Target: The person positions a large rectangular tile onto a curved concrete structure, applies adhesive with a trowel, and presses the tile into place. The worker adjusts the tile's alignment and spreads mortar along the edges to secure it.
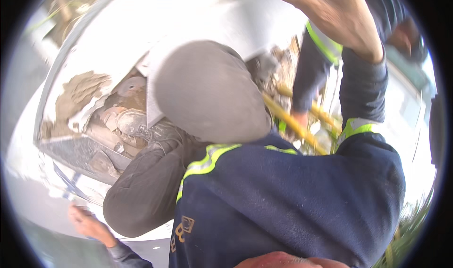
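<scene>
My right arm reaches up past my raised knee [212, 91]. At the top edge my right hand [330, 10] is open, thumb spread away, with the other fingertips cut off by the frame. Nothing shows in its visible part. My left hand [89, 225] is low on the left, slightly blurred, its fingers curled in. A small pale spot shows at the fingertips, too indistinct to name. Just beyond it is the corner of a large pale panel with a raised grey rim [47, 95]. Sand-coloured wet mix [78, 95] is smeared on that panel.
My dusty boot [134, 121] stands among broken rubble [111, 119]. At the right another person's sleeved arm [311, 69] reaches down, hand beside yellow bars [302, 126]. Grass [415, 225] borders the lower right. Glare washes out much of the upper area.
</scene>
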A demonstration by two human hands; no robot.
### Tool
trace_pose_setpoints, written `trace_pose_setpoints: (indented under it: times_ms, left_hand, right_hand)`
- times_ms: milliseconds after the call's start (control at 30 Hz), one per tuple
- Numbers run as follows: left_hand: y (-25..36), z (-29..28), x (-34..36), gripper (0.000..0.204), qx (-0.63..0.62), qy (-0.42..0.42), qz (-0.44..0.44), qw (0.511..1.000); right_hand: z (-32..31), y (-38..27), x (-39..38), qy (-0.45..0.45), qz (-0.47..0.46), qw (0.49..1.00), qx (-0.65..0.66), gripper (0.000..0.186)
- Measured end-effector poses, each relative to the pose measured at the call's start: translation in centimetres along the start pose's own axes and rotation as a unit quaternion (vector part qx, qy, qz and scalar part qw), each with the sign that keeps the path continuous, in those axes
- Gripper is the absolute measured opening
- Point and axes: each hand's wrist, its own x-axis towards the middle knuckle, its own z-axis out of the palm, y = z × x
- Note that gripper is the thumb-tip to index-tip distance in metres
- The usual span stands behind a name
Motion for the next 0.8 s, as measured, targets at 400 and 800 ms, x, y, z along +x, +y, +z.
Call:
trace_pose_setpoints:
  times_ms: [400,800]
  left_hand:
    - [32.0,21.8,-3.0,0.022,-0.322,-0.354,0.620,0.622]
    - [27.7,22.3,0.2,0.018,-0.323,-0.372,0.472,0.731]
  right_hand:
    - [0.0,6.3,-20.2,-0.339,0.266,0.902,-0.013,0.023]
    - [0.0,2.1,-12.4,-0.194,0.197,0.955,0.108,0.032]
